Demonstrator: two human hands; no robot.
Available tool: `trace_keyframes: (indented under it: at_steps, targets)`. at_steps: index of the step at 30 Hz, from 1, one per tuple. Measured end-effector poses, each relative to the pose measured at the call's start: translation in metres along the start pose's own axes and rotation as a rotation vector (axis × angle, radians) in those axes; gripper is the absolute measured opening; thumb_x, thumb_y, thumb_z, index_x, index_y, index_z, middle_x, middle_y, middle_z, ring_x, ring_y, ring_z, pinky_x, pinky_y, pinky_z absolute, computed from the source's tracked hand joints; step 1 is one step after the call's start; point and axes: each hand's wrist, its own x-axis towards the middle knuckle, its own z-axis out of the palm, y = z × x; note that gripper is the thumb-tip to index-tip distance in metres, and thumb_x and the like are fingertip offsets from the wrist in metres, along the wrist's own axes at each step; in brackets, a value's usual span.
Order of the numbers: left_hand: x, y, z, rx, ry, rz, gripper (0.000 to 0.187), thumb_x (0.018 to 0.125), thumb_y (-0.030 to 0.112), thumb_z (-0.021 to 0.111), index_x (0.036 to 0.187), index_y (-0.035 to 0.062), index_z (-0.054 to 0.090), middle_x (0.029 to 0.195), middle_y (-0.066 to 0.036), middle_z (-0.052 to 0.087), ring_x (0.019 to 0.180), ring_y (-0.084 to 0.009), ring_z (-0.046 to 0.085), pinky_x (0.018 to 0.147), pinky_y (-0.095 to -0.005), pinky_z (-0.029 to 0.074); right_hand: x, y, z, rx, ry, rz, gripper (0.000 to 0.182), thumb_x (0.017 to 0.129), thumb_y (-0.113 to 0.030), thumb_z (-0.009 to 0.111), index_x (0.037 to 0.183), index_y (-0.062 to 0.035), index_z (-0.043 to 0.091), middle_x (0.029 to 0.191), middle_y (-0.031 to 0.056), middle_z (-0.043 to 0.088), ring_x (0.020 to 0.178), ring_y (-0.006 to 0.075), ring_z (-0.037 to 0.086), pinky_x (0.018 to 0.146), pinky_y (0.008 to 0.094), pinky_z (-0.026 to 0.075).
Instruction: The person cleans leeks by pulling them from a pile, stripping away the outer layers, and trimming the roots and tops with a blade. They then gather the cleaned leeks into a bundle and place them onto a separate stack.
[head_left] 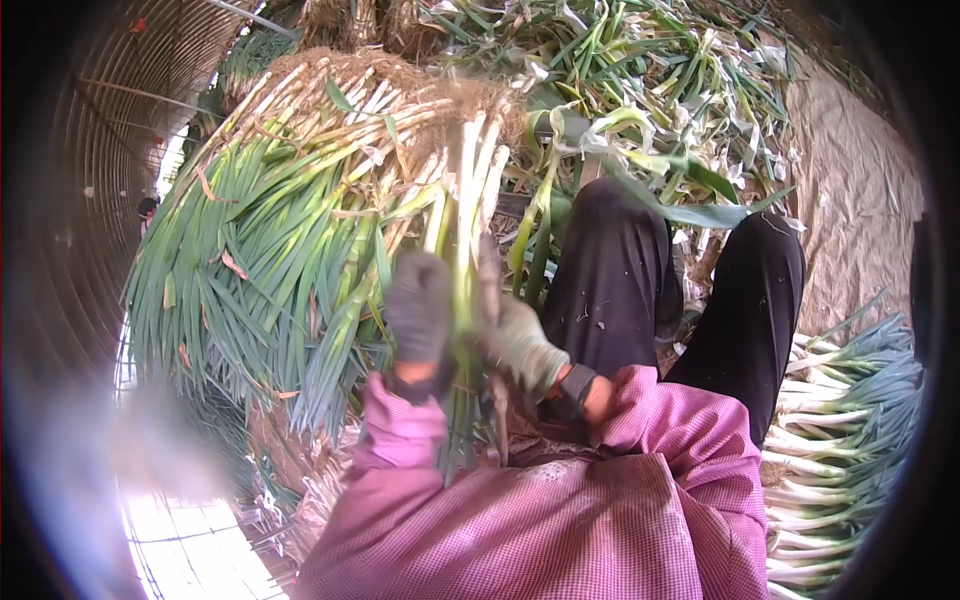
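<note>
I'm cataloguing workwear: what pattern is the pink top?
The pink top has fine checks, seen in the head view.

Right of your fingers (418,280): creased brown floor sheet (855,195), leaf scraps (740,110) along its left edge, green onions (820,443) rowed at near end.

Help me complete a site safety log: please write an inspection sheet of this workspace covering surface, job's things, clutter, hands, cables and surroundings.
Surface: wrinkled brown sheet on the right; much of the ground is covered.
Job's things: large heap of green onions on the left, roots toward the top; pale stalks between the hands; row of onions at lower right.
Clutter: loose leaves and peelings piled beyond the knees.
Hands: left hand and right hand, both gloved, beside the stalks; blurred, so neither grip is clear.
Cables: nothing seen.
Surroundings: ribbed, curved wall at left; bright area with grid lines at lower left.
</note>
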Motion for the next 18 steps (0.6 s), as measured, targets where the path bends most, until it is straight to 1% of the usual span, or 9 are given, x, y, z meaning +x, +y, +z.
trace_keyframes:
  at_steps: [2, 3, 5, 7, 10, 13, 15, 16, 18]
  targets:
    - [-0.032, -0.027, 0.027, -0.032, 0.131, 0.307, 0.014, 0.081, 0.013, 0.065, 0.090, 0.0025, 0.063, 0.086, -0.012, 0.064, 0.076, -0.0237, 0.062, 0.068, -0.0341, 0.050, -0.011, -0.009, 0.002, -0.072, -0.086, -0.019, 0.051, 0.074, -0.012, 0.074, 0.118, 0.0032, 0.054, 0.098, 0.0130, 0.064, 0.084, 0.0219, 0.063, 0.074, 0.0319, 0.051]
    - [-0.043, -0.022, 0.027, -0.041, 0.159, 0.339, 0.016, 0.078, 0.013, 0.067, 0.089, 0.0025, 0.063, 0.086, -0.012, 0.064, 0.075, -0.0237, 0.062, 0.067, -0.0337, 0.050, -0.006, 0.001, 0.005, -0.026, -0.101, -0.019, 0.044, 0.072, -0.015, 0.077, 0.109, 0.0028, 0.060, 0.090, 0.0099, 0.065, 0.079, 0.0178, 0.062, 0.070, 0.0302, 0.051]
    - [-0.063, -0.010, 0.022, -0.064, 0.234, 0.404, 0.020, 0.073, 0.014, 0.071, 0.087, 0.0026, 0.063, 0.085, -0.012, 0.064, 0.072, -0.0237, 0.061, 0.066, -0.0330, 0.050, 0.004, 0.007, 0.001, -0.045, -0.104, 0.071, 0.041, 0.073, -0.015, 0.076, 0.107, 0.0023, 0.061, 0.090, 0.0096, 0.066, 0.079, 0.0181, 0.062, 0.070, 0.0311, 0.051]
    - [-0.075, -0.088, 0.073, 0.038, 0.204, 0.237, 0.024, 0.067, 0.013, 0.074, 0.086, 0.0036, 0.063, 0.080, -0.012, 0.061, 0.067, -0.0263, 0.058, 0.063, -0.0348, 0.048, 0.005, 0.003, -0.003, -0.055, -0.094, 0.120, 0.038, 0.074, -0.015, 0.076, 0.105, 0.0016, 0.062, 0.089, 0.0091, 0.066, 0.078, 0.0178, 0.062, 0.070, 0.0315, 0.051]
    - [-0.054, -0.040, 0.035, 0.051, 0.097, 0.418, 0.020, 0.067, 0.012, 0.073, 0.083, 0.0054, 0.063, 0.075, -0.011, 0.057, 0.065, -0.0280, 0.057, 0.059, -0.0361, 0.047, -0.008, -0.002, -0.004, -0.031, -0.049, 0.114, 0.036, 0.075, -0.015, 0.075, 0.105, 0.0003, 0.062, 0.087, 0.0081, 0.065, 0.077, 0.0165, 0.062, 0.068, 0.0309, 0.051]
    - [-0.058, -0.053, 0.031, 0.143, -0.052, 0.296, 0.023, 0.069, 0.015, 0.073, 0.087, 0.0047, 0.062, 0.076, -0.014, 0.057, 0.069, -0.0321, 0.059, 0.060, -0.0395, 0.047, -0.013, -0.009, -0.003, -0.030, -0.009, 0.053, 0.034, 0.075, -0.014, 0.075, 0.104, -0.0007, 0.062, 0.086, 0.0079, 0.065, 0.075, 0.0157, 0.062, 0.066, 0.0304, 0.051]
    - [-0.066, -0.066, 0.028, 0.196, -0.168, 0.158, 0.041, 0.071, 0.022, 0.074, 0.102, 0.0011, 0.058, 0.086, -0.021, 0.061, 0.075, -0.0377, 0.062, 0.066, -0.0430, 0.049, -0.011, -0.011, -0.004, -0.062, -0.020, 0.063, 0.033, 0.075, -0.014, 0.075, 0.103, -0.0015, 0.062, 0.086, 0.0082, 0.065, 0.073, 0.0158, 0.062, 0.064, 0.0306, 0.052]
    - [-0.070, -0.071, 0.027, 0.147, -0.197, 0.086, 0.038, 0.072, 0.018, 0.072, 0.102, -0.0011, 0.059, 0.089, -0.021, 0.062, 0.078, -0.0389, 0.062, 0.067, -0.0433, 0.050, -0.007, -0.009, -0.005, -0.024, -0.026, 0.050, 0.032, 0.075, -0.013, 0.074, 0.102, -0.0010, 0.062, 0.085, 0.0087, 0.065, 0.072, 0.0164, 0.063, 0.064, 0.0311, 0.052]
    - [-0.064, -0.048, 0.017, 0.282, -0.456, -0.168, 0.030, 0.076, 0.016, 0.069, 0.099, -0.0019, 0.060, 0.086, -0.021, 0.062, 0.078, -0.0380, 0.062, 0.068, -0.0433, 0.050, 0.004, 0.000, -0.007, 0.049, -0.039, 0.029, 0.031, 0.075, -0.012, 0.074, 0.100, 0.0001, 0.062, 0.084, 0.0097, 0.066, 0.070, 0.0177, 0.063, 0.063, 0.0319, 0.052]
